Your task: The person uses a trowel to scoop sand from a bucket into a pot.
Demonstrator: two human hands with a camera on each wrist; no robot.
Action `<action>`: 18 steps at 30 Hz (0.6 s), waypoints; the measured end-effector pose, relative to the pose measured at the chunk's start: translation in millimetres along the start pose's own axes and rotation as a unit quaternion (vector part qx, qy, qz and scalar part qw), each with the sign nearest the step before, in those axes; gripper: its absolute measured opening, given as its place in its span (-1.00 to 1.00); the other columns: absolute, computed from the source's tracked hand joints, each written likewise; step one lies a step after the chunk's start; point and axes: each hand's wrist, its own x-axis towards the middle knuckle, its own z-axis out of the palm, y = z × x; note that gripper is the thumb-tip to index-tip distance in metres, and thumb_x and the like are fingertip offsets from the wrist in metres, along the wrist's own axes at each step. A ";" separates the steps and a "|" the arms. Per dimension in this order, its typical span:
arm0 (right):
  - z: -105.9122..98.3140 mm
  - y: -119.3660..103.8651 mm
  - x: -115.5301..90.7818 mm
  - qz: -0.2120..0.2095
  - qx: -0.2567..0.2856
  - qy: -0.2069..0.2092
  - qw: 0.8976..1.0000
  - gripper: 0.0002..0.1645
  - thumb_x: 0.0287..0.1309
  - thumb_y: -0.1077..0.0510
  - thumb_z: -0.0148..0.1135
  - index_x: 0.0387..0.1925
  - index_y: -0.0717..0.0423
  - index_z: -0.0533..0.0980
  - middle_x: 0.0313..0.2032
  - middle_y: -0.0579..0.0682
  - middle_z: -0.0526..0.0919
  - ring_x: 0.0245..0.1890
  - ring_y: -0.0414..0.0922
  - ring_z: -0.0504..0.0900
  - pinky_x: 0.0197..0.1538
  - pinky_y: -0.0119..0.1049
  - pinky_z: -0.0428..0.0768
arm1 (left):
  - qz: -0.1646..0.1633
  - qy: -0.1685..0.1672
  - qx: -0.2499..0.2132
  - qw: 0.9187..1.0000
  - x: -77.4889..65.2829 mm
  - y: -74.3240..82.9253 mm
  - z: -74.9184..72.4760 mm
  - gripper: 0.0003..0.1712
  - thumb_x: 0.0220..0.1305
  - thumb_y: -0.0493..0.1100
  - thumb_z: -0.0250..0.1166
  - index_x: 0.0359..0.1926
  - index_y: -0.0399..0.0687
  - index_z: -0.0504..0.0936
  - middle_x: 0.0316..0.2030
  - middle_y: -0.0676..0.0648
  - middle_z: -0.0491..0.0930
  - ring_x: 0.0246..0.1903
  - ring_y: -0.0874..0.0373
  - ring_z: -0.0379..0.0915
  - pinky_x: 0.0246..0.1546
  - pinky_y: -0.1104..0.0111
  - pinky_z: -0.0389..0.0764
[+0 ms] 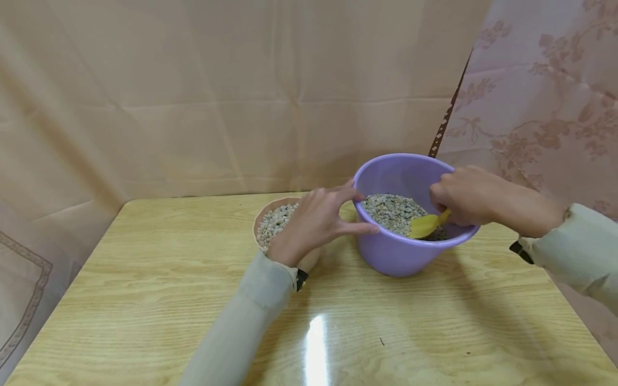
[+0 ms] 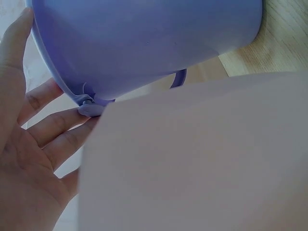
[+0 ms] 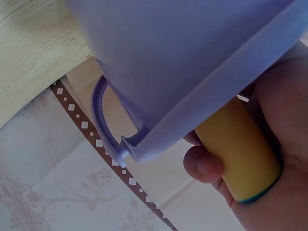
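A purple bucket [image 1: 393,262] stands on the table, partly filled with fine gravel [image 1: 393,210]. My left hand [image 1: 321,217] holds its left rim, thumb and fingers spread apart along the edge. In the left wrist view, fingers also touch the bucket by the handle joint [image 2: 89,107]. Inside the bucket, my right hand [image 1: 465,195] grips a yellow scoop [image 1: 424,226], its blade in the gravel. The right wrist view shows the thick yellow handle [image 3: 238,149] with a green end in my palm. A peach-coloured pot [image 1: 259,220] of gravel sits left of the bucket, partly hidden by my left hand.
The wood-grain table [image 1: 169,279] extends in front and to the left. A beige curtain [image 1: 217,107] hangs behind it, and a floral cloth [image 1: 545,107] hangs at the right. The bucket's loop handle [image 3: 99,110] hangs from its rim at the back.
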 end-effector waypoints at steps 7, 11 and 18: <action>0.4 0.7 0.5 0.000 -0.002 -0.006 1.000 -0.66 -0.26 0.24 0.55 -0.66 -0.14 0.50 -0.66 -0.23 0.46 -0.68 -0.17 0.37 -0.59 -0.22 0.36 | 0.001 0.005 0.007 1.000 -0.6 1.3 -0.2 -0.42 0.01 0.32 0.48 -0.08 0.08 0.66 -0.24 0.16 0.64 -0.65 0.30 0.15 -0.62 0.45 0.25; 3.6 2.5 -2.1 -0.017 0.006 0.009 1.000 -0.62 -0.21 0.12 0.59 -0.70 -0.18 0.46 -0.68 -0.26 0.44 -0.71 -0.20 0.35 -0.61 -0.25 0.35 | 0.002 0.009 0.007 1.000 -0.2 2.4 0.5 -0.43 0.00 0.34 0.47 -0.11 0.10 0.64 -0.36 0.17 0.59 -0.68 0.31 0.08 -0.64 0.44 0.21; 8.1 7.4 -4.7 -0.036 0.024 0.030 0.999 -0.58 -0.18 0.07 0.60 -0.74 -0.20 0.44 -0.70 -0.28 0.40 -0.72 -0.23 0.32 -0.61 -0.28 0.37 | -0.001 0.010 0.010 1.000 0.0 4.4 1.9 -0.43 0.00 0.32 0.48 -0.08 0.10 0.66 -0.24 0.17 0.68 -0.66 0.31 0.12 -0.62 0.44 0.24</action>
